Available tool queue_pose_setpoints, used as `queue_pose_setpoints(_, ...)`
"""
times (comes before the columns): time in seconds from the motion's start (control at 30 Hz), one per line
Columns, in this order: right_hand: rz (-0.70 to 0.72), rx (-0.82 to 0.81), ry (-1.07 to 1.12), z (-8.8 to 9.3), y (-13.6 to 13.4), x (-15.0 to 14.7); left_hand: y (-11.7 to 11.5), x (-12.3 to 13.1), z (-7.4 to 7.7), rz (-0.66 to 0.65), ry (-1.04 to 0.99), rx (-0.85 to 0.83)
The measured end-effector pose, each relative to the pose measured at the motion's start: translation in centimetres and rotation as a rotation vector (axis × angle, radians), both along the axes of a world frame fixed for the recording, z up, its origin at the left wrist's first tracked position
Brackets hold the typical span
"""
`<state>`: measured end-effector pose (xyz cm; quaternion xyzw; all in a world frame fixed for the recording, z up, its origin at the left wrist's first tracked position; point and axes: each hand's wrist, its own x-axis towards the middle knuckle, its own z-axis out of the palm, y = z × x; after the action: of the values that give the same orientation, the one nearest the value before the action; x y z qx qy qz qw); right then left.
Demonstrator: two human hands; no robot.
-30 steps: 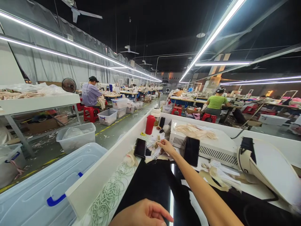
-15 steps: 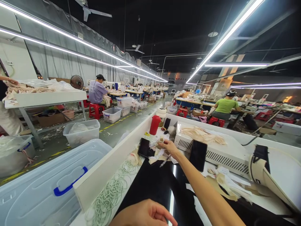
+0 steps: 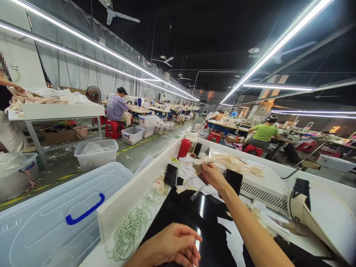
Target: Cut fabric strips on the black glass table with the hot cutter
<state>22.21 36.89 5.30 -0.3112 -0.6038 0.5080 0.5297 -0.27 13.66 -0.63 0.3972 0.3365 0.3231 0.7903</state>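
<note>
My right hand (image 3: 213,173) reaches out over the white work table (image 3: 130,193) and pinches a small beige piece (image 3: 200,161) lifted above the clutter, just in front of a white machine box (image 3: 258,181). A black phone (image 3: 171,174) lies left of it, another black phone (image 3: 233,181) leans on the box. My left hand (image 3: 169,246) rests at the near edge on black fabric (image 3: 180,211), fingers curled; nothing shows in them. A pile of pale rubber rings (image 3: 130,228) lies to its left.
A red bottle (image 3: 184,148) stands at the table's far end. Beige straps lie on the white box. A large clear bin with blue handle (image 3: 55,222) sits left of the table. Seated workers (image 3: 116,107) line the aisle; another person's arm (image 3: 11,87) shows at far left.
My right hand has picked a small beige piece out of the clutter and raised it towards the white box. My left hand's fingers have curled in more. The view has shifted left.
</note>
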Motion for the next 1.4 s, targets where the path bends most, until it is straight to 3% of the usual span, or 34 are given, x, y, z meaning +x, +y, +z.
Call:
queue_pose_setpoints(0.13,0.178,0.099,-0.069,0.6,-5.2,0.6,1.9,-0.5,-0.5,0.422,-0.146,0.01)
queue_pose_setpoints(0.23,0.322,0.123,-0.164,0.9,-10.1,0.9,3.0,-1.5,-0.2,0.606,-0.203,0.083)
queue_pose_setpoints(0.37,0.433,0.055,-0.303,1.8,-15.8,0.3,2.8,-2.3,1.6,0.617,-0.257,0.232)
queue_pose_setpoints(0.5,0.423,-0.053,-0.396,2.1,-18.8,-1.3,1.3,-2.5,3.7,0.435,-0.277,0.384)
queue_pose_setpoints(0.63,0.372,-0.106,-0.441,1.3,-19.7,-2.5,0.5,-2.3,4.0,0.131,-0.125,0.615)
queue_pose_setpoints(0.7,0.332,-0.11,-0.439,0.9,-19.8,-3.0,0.5,-2.0,3.6,0.09,-0.04,0.668)
queue_pose_setpoints(0.9,0.304,-0.12,-0.407,0.0,-19.8,-4.2,0.9,-1.6,2.3,0.126,0.007,0.647)
queue_pose_setpoints(1.07,0.31,-0.124,-0.393,-0.3,-19.7,-4.7,0.8,-1.8,2.5,0.204,0.027,0.566)
queue_pose_setpoints(1.2,0.243,-0.106,-0.345,-0.3,-19.5,-4.8,0.9,-2.1,2.8,0.248,0.043,0.41)
queue_pose_setpoints(1.4,0.07,-0.091,-0.275,-0.8,-17.8,-3.5,0.9,-2.4,2.9,0.272,-0.259,0.209)
